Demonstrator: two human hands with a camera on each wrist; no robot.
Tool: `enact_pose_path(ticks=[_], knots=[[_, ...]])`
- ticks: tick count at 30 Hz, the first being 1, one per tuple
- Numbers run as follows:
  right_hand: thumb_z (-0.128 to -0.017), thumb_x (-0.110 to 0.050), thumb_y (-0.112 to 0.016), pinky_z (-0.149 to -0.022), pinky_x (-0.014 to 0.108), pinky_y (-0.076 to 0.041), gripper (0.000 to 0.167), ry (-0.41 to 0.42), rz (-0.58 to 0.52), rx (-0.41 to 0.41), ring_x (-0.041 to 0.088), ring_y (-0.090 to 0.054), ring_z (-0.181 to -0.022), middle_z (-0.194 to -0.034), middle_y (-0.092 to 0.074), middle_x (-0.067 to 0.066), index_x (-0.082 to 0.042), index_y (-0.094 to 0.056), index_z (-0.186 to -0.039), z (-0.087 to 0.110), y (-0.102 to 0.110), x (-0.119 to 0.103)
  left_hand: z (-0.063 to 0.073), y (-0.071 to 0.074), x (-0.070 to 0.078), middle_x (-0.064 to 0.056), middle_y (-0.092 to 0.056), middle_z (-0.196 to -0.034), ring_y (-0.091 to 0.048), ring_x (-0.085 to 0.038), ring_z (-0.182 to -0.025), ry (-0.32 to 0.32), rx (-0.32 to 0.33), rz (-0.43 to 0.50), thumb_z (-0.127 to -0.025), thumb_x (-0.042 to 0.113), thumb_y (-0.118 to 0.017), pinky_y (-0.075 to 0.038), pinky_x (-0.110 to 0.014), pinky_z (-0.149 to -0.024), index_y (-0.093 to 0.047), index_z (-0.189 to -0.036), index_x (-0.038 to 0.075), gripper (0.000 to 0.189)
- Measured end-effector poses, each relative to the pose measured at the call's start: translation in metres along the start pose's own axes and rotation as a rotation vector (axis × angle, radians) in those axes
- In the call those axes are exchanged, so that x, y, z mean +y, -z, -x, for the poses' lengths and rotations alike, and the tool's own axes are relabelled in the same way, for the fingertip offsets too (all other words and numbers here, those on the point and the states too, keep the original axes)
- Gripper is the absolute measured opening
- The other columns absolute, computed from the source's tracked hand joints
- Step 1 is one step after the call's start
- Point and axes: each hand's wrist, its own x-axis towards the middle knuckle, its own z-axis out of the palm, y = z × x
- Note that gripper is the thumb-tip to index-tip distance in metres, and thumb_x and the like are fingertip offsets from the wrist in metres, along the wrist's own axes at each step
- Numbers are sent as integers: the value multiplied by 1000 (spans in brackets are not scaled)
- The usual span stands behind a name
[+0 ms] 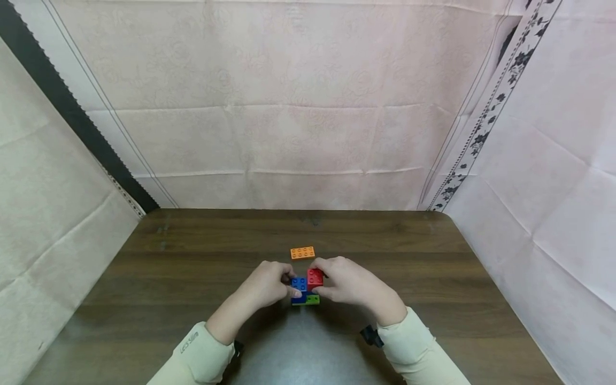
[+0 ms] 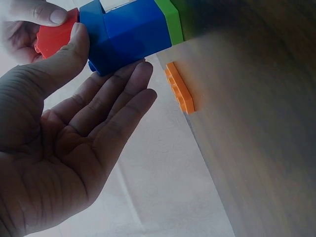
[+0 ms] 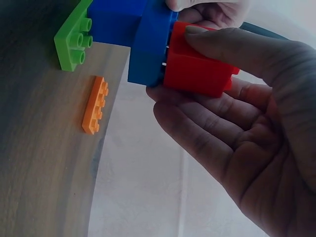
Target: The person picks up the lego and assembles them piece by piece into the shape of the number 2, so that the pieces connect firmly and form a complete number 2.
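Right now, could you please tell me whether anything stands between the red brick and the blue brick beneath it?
Nothing visible does: the right hand holds the red brick over the upper blue brick, with only a thin gap between them.

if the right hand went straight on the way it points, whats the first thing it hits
Beyond the red brick it pinches, the right hand would probably meet the left hand first; the upper blue brick appears to sit lower between them, though depth is hard to judge.
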Motion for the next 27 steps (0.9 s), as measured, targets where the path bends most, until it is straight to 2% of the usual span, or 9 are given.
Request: enact_pose_path(ticks=[17,27], knots=[[-88,-22,-80,-67,18,-52,34,-35,32,-24,4,-59,-71,-92,-68,-5,-10,-65,-115,-4,-1,0,0,1,1,0,-68,-87,-60,-16,-75,5,-1,2,-81,28,-85,-56,-38,-73,-73,-100,11,28],[-88,-22,-80,-67,18,-52,32,-21,28,-22,4,-59,-72,-91,-67,-6,-10,-66,-115,-4,-1,0,0,0,1,1,-68,-86,-60,-15,-75,3,4,-5,-82,29,-85,-55,-38,-72,-73,-100,11,28]])
